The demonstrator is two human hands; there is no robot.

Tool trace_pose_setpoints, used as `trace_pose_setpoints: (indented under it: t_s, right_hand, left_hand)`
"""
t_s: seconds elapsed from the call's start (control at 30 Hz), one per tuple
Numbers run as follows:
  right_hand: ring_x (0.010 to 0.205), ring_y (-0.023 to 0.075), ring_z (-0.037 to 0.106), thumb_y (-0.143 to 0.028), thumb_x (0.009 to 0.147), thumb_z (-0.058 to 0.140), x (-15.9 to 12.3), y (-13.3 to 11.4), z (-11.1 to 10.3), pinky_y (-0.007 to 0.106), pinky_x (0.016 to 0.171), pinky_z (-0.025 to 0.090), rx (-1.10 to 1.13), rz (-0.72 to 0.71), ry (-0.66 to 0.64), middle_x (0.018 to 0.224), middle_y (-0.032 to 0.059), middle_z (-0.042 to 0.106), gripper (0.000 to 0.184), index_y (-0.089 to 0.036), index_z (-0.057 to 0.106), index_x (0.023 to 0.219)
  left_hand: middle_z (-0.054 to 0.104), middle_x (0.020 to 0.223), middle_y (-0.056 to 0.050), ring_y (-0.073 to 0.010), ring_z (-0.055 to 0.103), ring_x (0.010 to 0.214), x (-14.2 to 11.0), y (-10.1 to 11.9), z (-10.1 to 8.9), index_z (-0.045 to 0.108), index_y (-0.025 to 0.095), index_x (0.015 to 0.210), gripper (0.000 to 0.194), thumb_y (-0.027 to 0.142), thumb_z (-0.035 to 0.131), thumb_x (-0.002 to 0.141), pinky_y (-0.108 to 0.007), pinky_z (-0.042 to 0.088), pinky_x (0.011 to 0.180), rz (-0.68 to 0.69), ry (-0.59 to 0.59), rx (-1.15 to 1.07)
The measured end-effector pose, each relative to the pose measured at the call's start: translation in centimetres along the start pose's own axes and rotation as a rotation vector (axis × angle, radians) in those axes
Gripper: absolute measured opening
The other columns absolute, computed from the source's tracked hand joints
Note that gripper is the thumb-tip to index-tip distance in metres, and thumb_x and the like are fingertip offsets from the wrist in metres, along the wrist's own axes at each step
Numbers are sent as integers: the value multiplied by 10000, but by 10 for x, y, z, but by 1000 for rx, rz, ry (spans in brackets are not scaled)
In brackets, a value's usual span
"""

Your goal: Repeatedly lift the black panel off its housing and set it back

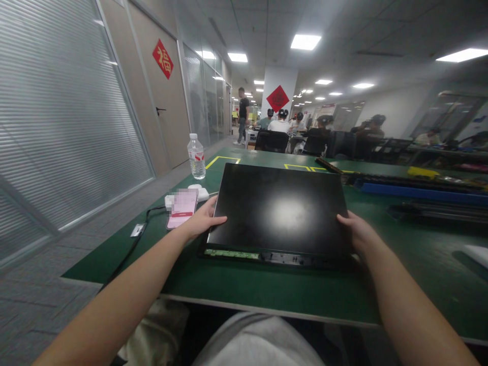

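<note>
A dark flat display panel (pixel 263 203) is held by its two side edges above the green table. My left hand (pixel 204 218) grips its left edge, thumb on the front face and fingers behind. On the right edge my right hand (pixel 356 231) does the same, its thumb on the face and its other fingers mostly hidden. Light reflects off the glossy surface. Along the panel's lower edge shows a green circuit board strip (pixel 232 254) beside a black strip (pixel 284 258); whether these belong to the panel or to something under it I cannot tell.
Left of the panel are a phone (pixel 183 206), a white charger (pixel 198 192), a black cable (pixel 131 249) and a water bottle (pixel 196 157). Long black and blue strips (pixel 415 189) lie at the right. The table's near edge (pixel 267 311) runs before my lap. People sit farther back.
</note>
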State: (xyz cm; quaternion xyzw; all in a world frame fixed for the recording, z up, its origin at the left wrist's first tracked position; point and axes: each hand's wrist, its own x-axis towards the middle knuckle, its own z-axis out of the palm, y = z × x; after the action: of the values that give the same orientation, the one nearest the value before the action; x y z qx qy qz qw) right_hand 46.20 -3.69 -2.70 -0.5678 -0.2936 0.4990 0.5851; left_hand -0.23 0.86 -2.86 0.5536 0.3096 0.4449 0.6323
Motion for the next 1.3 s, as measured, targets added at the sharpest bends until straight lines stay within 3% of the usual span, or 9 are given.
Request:
trace_pose_setpoints:
  t_s: [0.4,0.87,1.3]
  right_hand:
    - [627,241,664,-157,717,644,-6,-2,5,376,577,532,-60,87,0,787,32,722,347,-288,616,1036]
    - [626,235,659,-159,710,652,-4,0,5,372,583,523,-60,84,-3,797,33,720,350,-280,617,1037]
    - [620,221,653,-159,699,656,-1,3,4,355,577,516,-42,83,-15,792,18,715,354,-288,609,1025]
  left_hand:
    - [766,1000,-58,-255,752,850,3,-2,-2,444,211,1319,807,103,856,633,-449,554,905,-30,11,24]
    - [749,1085,-80,-304,741,950,2,-1,-2,462,212,1254,749,130,858,624,-486,551,906,-61,32,43]
    - [758,1054,-78,-280,752,894,3,-1,-3,465,206,1246,741,141,865,625,-465,551,903,-57,26,58]
